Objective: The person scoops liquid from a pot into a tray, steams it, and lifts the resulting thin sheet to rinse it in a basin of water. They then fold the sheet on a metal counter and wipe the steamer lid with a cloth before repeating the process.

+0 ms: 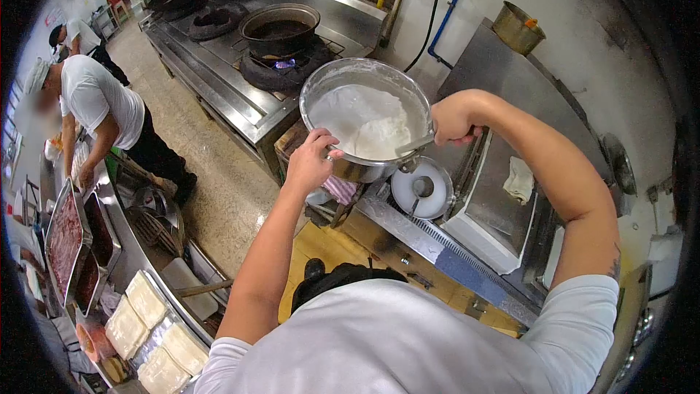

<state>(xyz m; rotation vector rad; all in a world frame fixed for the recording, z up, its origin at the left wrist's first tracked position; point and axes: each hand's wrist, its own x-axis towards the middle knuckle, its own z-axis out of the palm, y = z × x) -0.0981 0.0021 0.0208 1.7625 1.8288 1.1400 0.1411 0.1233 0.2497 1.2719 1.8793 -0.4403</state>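
Note:
A large steel bowl (332, 76) holds a white, wet mass (383, 131). The fingers of my left hand (312, 162) are closed on the bowl's near left rim. At the right rim, my right hand (456, 118) is wrapped round the handle of a flat metal tool (414, 146), whose end reaches into the bowl beside the white mass. Below the bowl, to the right, a round white container (435, 202) has a ladle (421, 188) in it.
A wok (280, 28) stands on a burner with a blue flame. Sheets of pale dough (146, 299) and trays of red filling (68, 237) lie at the left, where a co-worker (106, 98) bends over. A folded cloth (518, 180) rests on the right counter.

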